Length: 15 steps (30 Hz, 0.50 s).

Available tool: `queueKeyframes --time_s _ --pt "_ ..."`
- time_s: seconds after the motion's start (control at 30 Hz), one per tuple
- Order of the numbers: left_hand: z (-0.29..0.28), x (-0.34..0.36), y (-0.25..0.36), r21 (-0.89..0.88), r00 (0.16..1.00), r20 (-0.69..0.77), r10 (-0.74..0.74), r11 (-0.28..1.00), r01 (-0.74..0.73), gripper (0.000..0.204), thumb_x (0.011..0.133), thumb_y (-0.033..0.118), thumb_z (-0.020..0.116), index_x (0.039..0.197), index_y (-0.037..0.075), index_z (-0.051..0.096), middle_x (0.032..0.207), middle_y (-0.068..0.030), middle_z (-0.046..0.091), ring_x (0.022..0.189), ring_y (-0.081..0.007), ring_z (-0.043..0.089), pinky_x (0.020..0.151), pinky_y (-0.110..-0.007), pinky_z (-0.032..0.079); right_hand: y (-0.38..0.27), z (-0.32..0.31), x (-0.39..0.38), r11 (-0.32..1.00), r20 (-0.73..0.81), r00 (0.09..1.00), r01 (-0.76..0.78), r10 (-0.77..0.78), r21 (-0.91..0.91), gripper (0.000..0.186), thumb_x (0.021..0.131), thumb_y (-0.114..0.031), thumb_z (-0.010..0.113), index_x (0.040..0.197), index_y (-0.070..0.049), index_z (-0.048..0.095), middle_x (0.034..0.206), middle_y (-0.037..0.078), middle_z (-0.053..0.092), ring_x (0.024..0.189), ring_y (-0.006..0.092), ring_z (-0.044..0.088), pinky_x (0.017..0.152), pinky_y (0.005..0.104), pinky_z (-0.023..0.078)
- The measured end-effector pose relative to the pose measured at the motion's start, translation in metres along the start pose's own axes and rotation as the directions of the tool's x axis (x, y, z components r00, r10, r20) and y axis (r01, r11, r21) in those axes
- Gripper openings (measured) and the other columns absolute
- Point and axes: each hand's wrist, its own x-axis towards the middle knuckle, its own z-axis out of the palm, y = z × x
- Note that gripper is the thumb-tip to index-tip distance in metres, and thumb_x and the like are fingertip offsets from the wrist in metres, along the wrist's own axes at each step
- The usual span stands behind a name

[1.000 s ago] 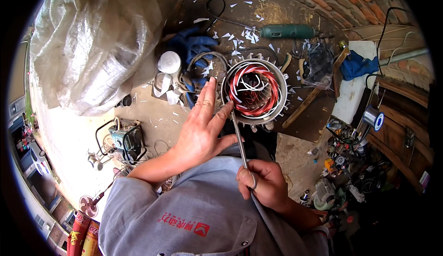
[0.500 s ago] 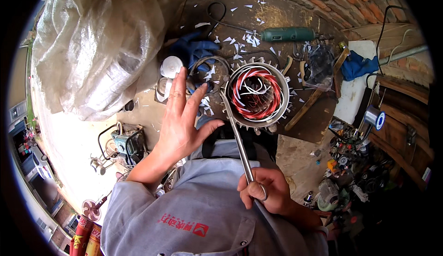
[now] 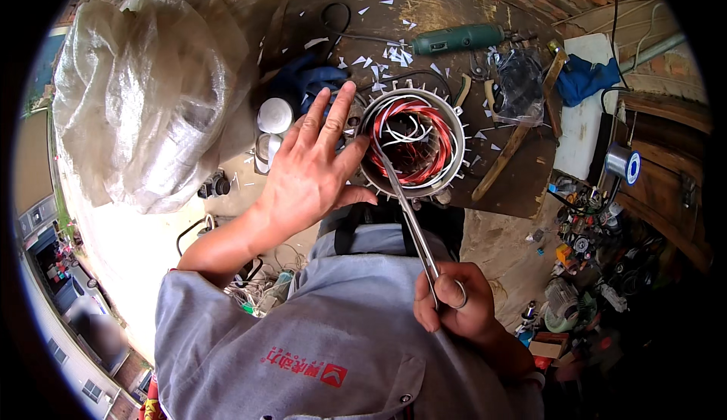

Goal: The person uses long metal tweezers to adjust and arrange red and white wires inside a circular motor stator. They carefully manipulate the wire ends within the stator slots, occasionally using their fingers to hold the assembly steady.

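Beside stator (image 3: 438, 146), left hand (image 3: 309, 168) palm-down, outspread

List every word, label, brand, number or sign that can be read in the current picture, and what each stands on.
Grey shirt: red lettering beside a red emblem; wording not copied here.
Spool with a blue-and-white end: any print is too small to read.
Green power tool: any marking is too small to read.

The grey shirt (image 3: 242, 329) bears red print (image 3: 310, 368). A round button (image 3: 406, 399) sits on its pocket flap (image 3: 410, 378). The left forearm (image 3: 231, 244) is bare.
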Motion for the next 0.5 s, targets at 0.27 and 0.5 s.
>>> queueKeyframes --time_s 0.27,0.5 --pt "-0.006 0.015 -0.011 -0.017 0.992 0.033 0.119 0.993 -0.118 0.067 0.062 0.057 0.076 0.112 0.014 0.066 0.156 -0.0289 0.023 0.139 -0.0450 0.036 0.105 -0.049 0.040 -0.001 -0.002 0.009 0.988 0.041 0.999 -0.016 0.010 0.154 0.039 0.100 -0.032 0.054 0.092 0.007 0.059 0.063 0.013 0.060 0.053 0.0154 0.055 0.055 0.0276 0.043" --pt "-0.004 0.019 -0.017 -0.080 0.988 0.002 0.156 0.985 -0.155 0.067 0.060 0.060 0.078 0.109 0.015 0.069 0.156 -0.0297 0.024 0.138 -0.0446 0.038 0.104 -0.049 0.040 -0.003 0.001 0.012 0.992 0.018 1.000 -0.022 0.020 0.123 0.040 0.099 -0.032 0.056 0.089 0.006 0.060 0.061 0.012 0.059 0.050 0.0149 0.055 0.051 0.0273 0.042"
